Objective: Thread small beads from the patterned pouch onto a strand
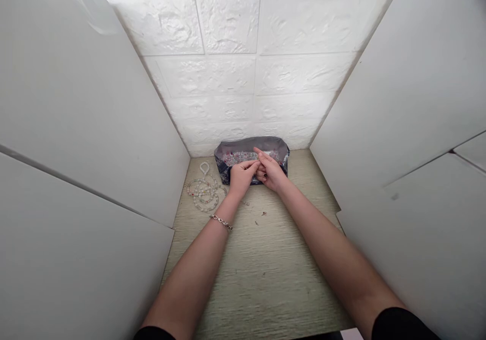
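My left hand [242, 177] and my right hand [270, 170] meet at the fingertips over the near edge of a dark pouch [224, 176]. Small clear, pink and red beads [237, 158] fill the pouch, which stands open with a grey lining. My left thumb and forefinger are pinched together. On my right hand the forefinger points outward and the other fingers curl in. Whatever lies between the fingertips is too small to make out. Left of the pouch, a bead strand [205, 194] lies in loose coils, with part of it hidden behind my left wrist.
The pale wood-grain tabletop [261, 274] runs back to a white brick-patterned wall [228, 77]. White panels rise close on the left [94, 102] and right [391, 102]. A few tiny dark bits [264, 213] lie in front of the pouch.
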Tool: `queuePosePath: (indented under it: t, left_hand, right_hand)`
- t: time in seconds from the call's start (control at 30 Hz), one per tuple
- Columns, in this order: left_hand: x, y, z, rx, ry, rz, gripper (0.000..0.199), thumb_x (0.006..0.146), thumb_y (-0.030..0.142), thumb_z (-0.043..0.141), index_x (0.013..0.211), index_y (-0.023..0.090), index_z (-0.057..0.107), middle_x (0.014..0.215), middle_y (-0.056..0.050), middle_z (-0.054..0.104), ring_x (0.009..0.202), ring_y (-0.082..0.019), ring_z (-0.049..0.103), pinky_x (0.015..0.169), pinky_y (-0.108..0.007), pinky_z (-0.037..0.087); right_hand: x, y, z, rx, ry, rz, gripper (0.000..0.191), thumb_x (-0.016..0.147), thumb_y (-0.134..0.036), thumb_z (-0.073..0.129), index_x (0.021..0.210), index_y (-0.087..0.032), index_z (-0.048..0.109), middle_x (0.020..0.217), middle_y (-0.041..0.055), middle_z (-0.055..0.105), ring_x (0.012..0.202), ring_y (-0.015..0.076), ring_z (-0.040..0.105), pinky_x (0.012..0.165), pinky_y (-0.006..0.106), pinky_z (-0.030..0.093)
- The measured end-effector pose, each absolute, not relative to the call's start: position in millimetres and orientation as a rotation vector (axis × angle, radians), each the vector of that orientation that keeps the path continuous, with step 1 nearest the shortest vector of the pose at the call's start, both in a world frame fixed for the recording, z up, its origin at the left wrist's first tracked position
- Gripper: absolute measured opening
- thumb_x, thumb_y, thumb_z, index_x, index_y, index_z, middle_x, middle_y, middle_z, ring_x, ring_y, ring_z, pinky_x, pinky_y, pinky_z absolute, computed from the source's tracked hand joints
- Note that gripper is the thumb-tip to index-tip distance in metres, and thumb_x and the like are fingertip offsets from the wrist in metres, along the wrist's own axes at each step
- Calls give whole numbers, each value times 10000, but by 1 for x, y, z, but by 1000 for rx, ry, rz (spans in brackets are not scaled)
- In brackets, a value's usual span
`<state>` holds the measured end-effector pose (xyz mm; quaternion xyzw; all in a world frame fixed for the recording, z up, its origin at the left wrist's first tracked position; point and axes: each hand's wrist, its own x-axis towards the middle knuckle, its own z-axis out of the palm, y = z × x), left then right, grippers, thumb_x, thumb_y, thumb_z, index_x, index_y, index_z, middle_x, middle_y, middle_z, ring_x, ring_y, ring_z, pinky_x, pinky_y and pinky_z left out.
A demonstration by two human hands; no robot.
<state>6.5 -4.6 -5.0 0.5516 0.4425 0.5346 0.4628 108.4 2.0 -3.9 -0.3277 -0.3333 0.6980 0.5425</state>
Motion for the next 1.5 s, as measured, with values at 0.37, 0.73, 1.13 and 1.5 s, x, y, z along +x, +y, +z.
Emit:
queuePosePath:
  t: [0.37, 0.73, 1.13, 1.5]
  left_hand:
    - [10, -3, 0, 914, 1014, 1292, 201, 606, 322, 605, 639, 130, 557, 414, 74, 372, 294, -8, 252, 308, -166, 164]
    - [12, -4, -1, 851, 972, 1303, 269, 644, 339, 574, 537, 141, 426, 412, 70, 361, 280, -7, 263, 291, -160, 141]
    - [14, -6, -1, 918, 1011, 1302, 247, 693, 315, 523, 539, 150, 422, 358, 82, 294, 272, -20, 247, 302, -165, 152]
    - [13, -7, 5, 865, 993, 1273, 96, 651, 183, 422, 559, 168, 396, 322, 93, 259, 244, -25, 200, 288, -154, 118]
  right_hand:
    - [106, 6, -9, -756, -753, 1584, 188, 691, -232, 545, 855, -140, 535, 432, -94, 269, 314, 11, 197, 291, 127, 124]
    - [104, 6, -11, -807, -843, 1524, 298, 604, -279, 638, 845, -114, 576, 421, -79, 379, 305, 1, 208, 293, 143, 122]
    - [103, 4, -8, -785, -781, 1533, 243, 598, -281, 645, 755, -126, 542, 513, -58, 448, 311, -7, 224, 283, 140, 133]
    - [106, 4, -8, -762, -774, 1575, 290, 591, -292, 656, 802, -132, 537, 474, -74, 404, 318, -2, 218, 286, 125, 146]
